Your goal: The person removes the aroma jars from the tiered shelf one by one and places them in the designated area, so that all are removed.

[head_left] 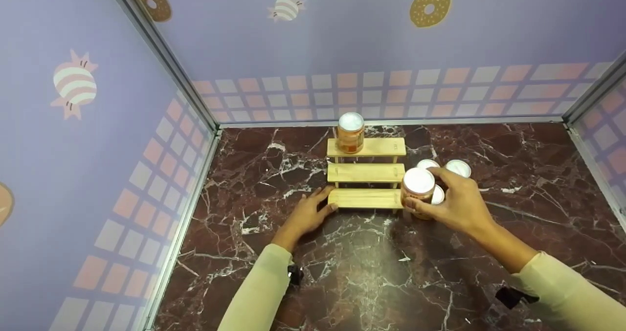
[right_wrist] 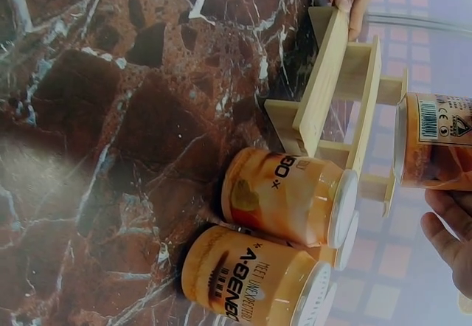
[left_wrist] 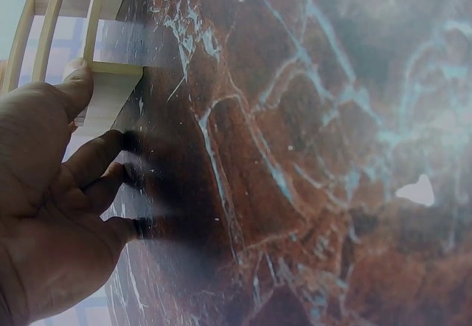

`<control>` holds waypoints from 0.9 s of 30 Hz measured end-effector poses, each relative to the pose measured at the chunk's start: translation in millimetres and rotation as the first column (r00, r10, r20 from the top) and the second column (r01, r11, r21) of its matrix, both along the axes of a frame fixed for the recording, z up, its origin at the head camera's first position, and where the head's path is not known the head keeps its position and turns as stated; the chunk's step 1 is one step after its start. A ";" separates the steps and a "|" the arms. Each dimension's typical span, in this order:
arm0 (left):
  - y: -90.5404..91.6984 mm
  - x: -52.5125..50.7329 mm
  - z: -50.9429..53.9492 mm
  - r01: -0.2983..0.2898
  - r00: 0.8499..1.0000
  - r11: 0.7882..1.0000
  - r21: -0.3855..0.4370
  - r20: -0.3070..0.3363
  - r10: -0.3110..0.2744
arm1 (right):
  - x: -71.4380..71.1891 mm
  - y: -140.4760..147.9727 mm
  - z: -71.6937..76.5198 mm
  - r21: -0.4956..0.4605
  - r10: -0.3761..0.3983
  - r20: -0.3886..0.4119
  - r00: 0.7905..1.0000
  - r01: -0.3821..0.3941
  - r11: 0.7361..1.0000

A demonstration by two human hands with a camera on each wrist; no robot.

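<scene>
My right hand [head_left: 459, 201] grips an orange-labelled jar [head_left: 416, 197] with a white lid, thumb on the near side and fingers on the far side. In the right wrist view this jar [right_wrist: 439, 141] is raised above the jars standing on the table. At the left end of a three-step wooden display rack [head_left: 367, 199], my left hand [head_left: 305, 216] holds the lowest step. Its thumb [left_wrist: 76, 82] presses the step's end, while other fingertips touch the tabletop. A similar jar [head_left: 351, 134] stands at the left of the top step.
Several more jars [right_wrist: 254, 274] stand upright on the table to the rack's right, close to my right hand; one white lid [head_left: 458, 168] shows behind it. The dark red marbled tabletop [head_left: 362, 272] meets patterned lilac wall panels [head_left: 313, 42] behind and at both sides.
</scene>
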State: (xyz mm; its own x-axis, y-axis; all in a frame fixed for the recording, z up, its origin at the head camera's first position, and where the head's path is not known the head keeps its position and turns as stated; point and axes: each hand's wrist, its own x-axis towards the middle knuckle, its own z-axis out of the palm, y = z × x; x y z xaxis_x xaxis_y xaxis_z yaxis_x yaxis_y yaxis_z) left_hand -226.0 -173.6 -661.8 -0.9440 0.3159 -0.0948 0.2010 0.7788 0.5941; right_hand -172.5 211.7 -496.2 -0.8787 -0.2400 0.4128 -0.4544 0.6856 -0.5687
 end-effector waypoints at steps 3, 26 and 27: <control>-0.2 -0.5 -1.0 -0.003 1.000 1.000 0.001 0.003 0.003 | 3.6 1.0 -1.3 0.012 0.006 -0.007 1.000 -0.006 1.000; 2.5 3.5 7.5 -0.013 1.000 1.000 0.016 0.022 0.012 | 25.2 5.0 -24.2 0.020 0.061 -0.070 0.996 -0.060 0.998; 2.6 3.5 7.8 -0.012 1.000 1.000 0.017 0.023 0.012 | 26.1 5.2 -26.2 0.022 0.067 -0.076 0.995 -0.065 0.998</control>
State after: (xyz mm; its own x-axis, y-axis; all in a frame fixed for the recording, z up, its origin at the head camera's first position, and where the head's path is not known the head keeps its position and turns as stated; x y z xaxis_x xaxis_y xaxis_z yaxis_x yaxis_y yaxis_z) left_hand -222.5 -170.9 -654.0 -0.9454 0.3066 -0.1109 0.1782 0.7708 0.6117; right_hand -146.3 216.9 -522.4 -0.8267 -0.3047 0.4729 -0.5406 0.6632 -0.5177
